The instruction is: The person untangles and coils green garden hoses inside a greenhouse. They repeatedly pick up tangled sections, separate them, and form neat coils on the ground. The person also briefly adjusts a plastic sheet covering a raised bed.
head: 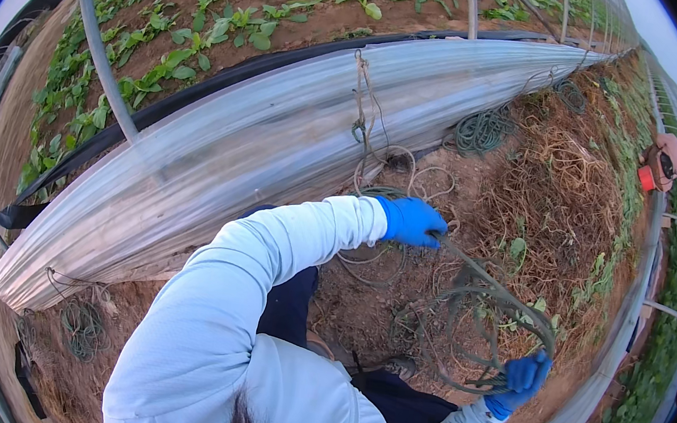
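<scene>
My left hand, in a blue glove, is closed on a stretch of dark green rope at the centre of the view. From there the rope runs to my right hand, also blue-gloved, at the lower right, which grips a bundle of loops of the green rope. The loops hang between my hands over bare soil. Just beyond my left hand, a pale rope lies loosely looped on the ground near more green rope. Strands of cord hang down over a gathered clear plastic sheet.
Coils of green rope lie by the sheet, farther off and at left. Dry plant stems cover the ground at right. Metal poles stand beside leafy crop rows. A person with a red container bends down at far right.
</scene>
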The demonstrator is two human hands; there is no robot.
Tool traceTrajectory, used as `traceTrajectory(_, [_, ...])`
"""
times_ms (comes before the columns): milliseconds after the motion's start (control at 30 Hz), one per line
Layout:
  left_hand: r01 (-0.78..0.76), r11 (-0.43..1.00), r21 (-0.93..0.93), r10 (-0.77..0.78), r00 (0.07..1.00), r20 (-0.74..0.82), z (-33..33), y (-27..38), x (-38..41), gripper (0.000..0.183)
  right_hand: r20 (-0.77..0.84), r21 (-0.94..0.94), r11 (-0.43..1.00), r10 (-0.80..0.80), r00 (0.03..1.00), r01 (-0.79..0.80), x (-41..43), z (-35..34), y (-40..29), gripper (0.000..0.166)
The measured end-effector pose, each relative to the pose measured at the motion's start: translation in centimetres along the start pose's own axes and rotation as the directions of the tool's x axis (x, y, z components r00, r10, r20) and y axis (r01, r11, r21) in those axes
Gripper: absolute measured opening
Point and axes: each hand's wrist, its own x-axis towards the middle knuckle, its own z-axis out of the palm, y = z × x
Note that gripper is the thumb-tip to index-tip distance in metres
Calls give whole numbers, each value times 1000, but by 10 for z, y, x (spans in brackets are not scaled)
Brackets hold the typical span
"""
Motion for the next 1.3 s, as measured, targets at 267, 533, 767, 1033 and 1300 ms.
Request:
traceTrajectory(267, [204, 977, 58, -203, 979, -25, -39, -19, 11, 36, -216, -176, 834, -551, 806, 523, -51, -60, -125, 33])
traceTrajectory(533, [10, 696, -718, 166, 970, 175, -86, 58, -7, 35, -387, -32, 923, -366, 846, 384, -65, -107, -121, 29])
traceTrajectory(767, [426, 900, -92, -414, 902, 120, -62, -99, -34, 54, -547, -160, 941, -336, 766, 299, -120, -169, -160, 25])
traceTrajectory(1033, [70, 996, -50, -53, 960, 276, -8, 58, -6, 50, -596, -235, 967, -220, 772, 94, -53, -121, -101, 17])
traceTrajectory(1300, [-380, 911, -159, 391, 919, 44, 44, 125, 10, 26, -447, -461, 753, 260, 856, -470, 4, 46, 75, 31])
